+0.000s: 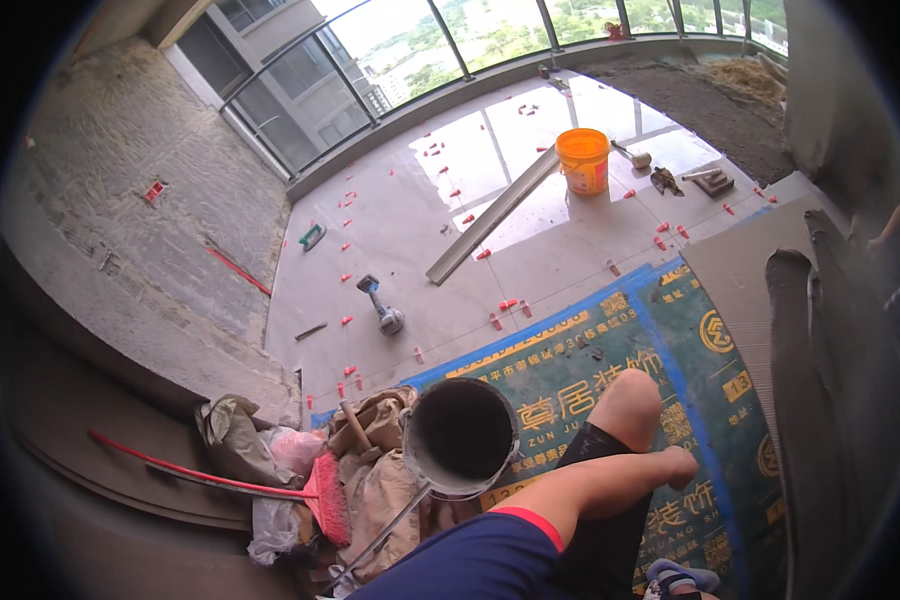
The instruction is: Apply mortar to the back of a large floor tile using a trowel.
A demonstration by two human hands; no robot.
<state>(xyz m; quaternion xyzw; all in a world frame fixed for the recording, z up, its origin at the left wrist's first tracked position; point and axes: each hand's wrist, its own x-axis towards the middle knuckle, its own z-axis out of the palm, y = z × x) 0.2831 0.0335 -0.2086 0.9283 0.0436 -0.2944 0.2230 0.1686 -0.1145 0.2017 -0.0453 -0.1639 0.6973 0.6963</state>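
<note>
Hand (682, 466): your right, beside knee (625, 400), right of bucket (440, 487); fingers' curl cannot be told. Left unseen. Steady yourself before reaching bucketward.

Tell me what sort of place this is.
Probably a glazed balcony room being tiled: freshly laid floor tiles dotted with red levelling clips, an orange bucket, and a bare mortar bed by the windows.

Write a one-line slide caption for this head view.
Person's right arm hangs over a blue printed sheet beside a grey bucket, orange bucket standing on the newly tiled balcony floor.
</note>
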